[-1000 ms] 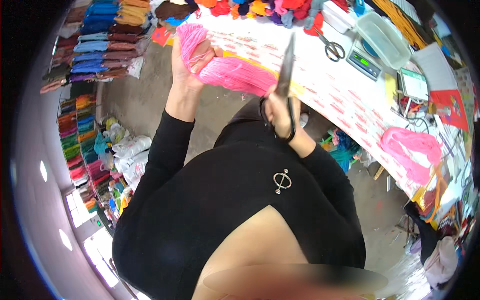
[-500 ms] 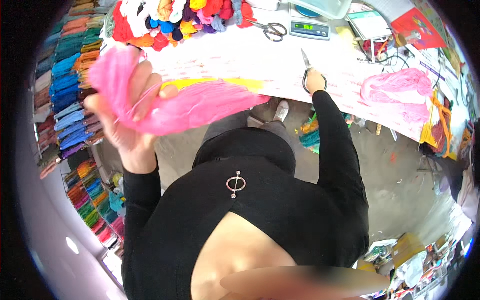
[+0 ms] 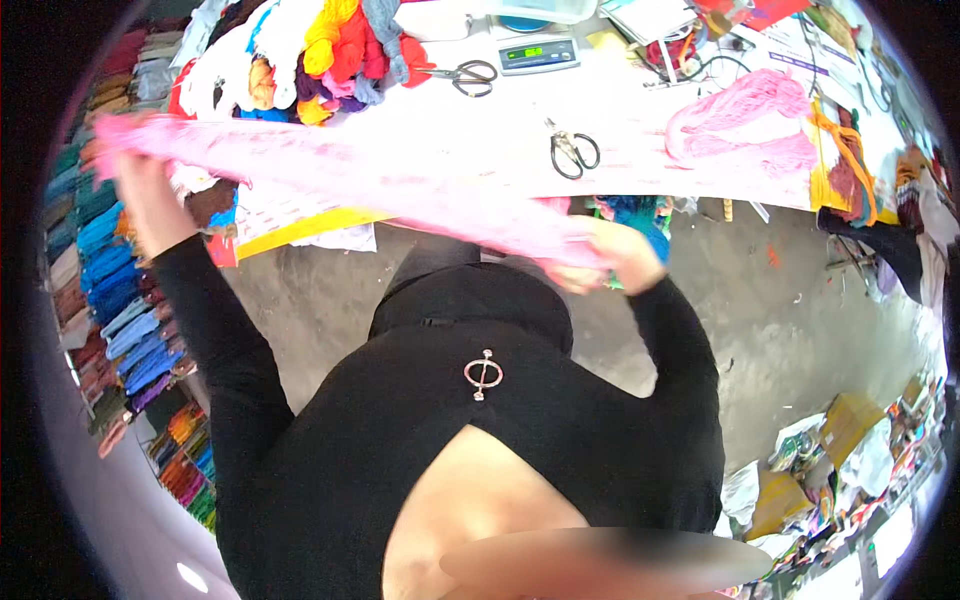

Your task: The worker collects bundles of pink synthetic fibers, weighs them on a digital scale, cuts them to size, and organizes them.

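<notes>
A long skein of pink yarn (image 3: pixel 350 180) is stretched between my hands, slanting down from left to right over the table's front edge. My left hand (image 3: pixel 142 172) grips its far left end, raised and partly covered by the strands. At the other end my right hand (image 3: pixel 605 255) closes round the yarn in front of the table edge. Motion blurs the skein. A pair of scissors with black handles (image 3: pixel 573 154) lies on the white table beyond my right hand.
Bundles of coloured yarn (image 3: pixel 335 50) pile up at the back left. Behind sit more scissors (image 3: pixel 470 78) and a digital scale (image 3: pixel 539 56). A second pink skein (image 3: pixel 740 125) lies at the right. Yarn-filled shelves (image 3: pixel 115 260) line the left; bags and boxes (image 3: pixel 850 430) stand lower right.
My right hand has let go of the scissors, leaving them on the table, and taken the skein's right end. My left hand has moved left, and the yarn is now pulled out long.
</notes>
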### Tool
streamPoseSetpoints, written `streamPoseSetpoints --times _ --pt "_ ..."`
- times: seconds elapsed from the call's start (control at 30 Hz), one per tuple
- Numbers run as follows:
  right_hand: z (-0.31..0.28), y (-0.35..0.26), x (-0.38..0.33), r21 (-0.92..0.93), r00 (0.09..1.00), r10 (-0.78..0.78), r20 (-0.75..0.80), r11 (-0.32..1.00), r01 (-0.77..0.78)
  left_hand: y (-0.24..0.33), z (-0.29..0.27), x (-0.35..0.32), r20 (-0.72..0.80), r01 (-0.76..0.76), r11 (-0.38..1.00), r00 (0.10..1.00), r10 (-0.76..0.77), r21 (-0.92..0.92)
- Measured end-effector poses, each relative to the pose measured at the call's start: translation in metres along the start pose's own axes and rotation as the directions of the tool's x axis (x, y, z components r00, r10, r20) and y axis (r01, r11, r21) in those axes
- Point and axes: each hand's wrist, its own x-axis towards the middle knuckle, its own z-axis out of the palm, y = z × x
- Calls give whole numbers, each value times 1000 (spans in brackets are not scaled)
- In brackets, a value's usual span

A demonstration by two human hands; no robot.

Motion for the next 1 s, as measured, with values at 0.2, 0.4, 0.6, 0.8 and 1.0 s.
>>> streamPoseSetpoints --times 0.2,0.4,0.6,0.8,1.0 --pt "114 -54 -153 -595 262 -706 -658 701 392 -318 -82 -96 307 -217 715 952 4 665" --pt "138 -144 -236 -687 35 -690 -723 714 -131 -415 -106 -151 12 525 541 711 -704 657" --pt "-81 -183 -287 -596 -380 -627 -681 775 -211 -394 -135 -73 37 409 689 845 -534 598" --pt "-258 -162 -186 -377 -501 -510 -699 858 -348 -383 -107 13 1 538 743 810 -587 397" --pt "-311 -131 -58 -244 -307 -616 -725 647 -723 -433 -97 13 104 571 614 681 -725 545"
